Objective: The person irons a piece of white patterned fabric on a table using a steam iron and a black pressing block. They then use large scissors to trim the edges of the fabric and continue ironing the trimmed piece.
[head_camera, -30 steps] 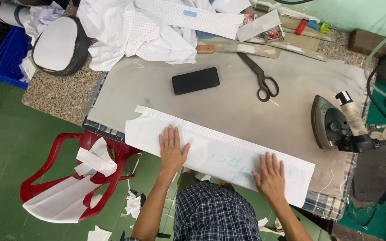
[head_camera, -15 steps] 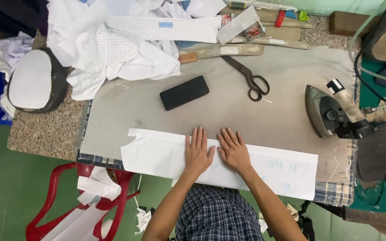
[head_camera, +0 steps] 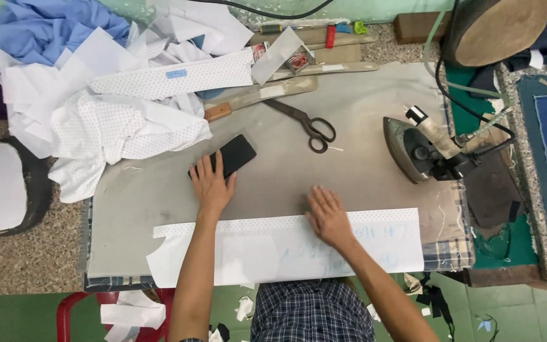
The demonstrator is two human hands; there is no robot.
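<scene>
Left hand (head_camera: 212, 185): my grip spread flat — fingertips on phone (head_camera: 226, 157), rigid, slick.
Right hand (head_camera: 328, 217): spread, pressing strip (head_camera: 235, 250) — soft, light.

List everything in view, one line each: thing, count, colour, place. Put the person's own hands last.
Phone: one, black, left-centre of the pad, under the left fingertips.
Paper strip: one, white with a dotted fabric edge, along the near edge of the pad.
Scissors: one pair, dark metal, centre back.
Iron: one, dark grey, right side of the pad.
Pressing pad: one, grey, covering the table.
Fabric pile: several pieces, white dotted, back left.
Blue cloth: one heap, blue, far back left.
Wooden rulers: two or so, tan, back centre.
Chair: one, red, below the table at left, mostly hidden.
Left hand: one, on the phone.
Right hand: one, flat on the paper strip.
</scene>
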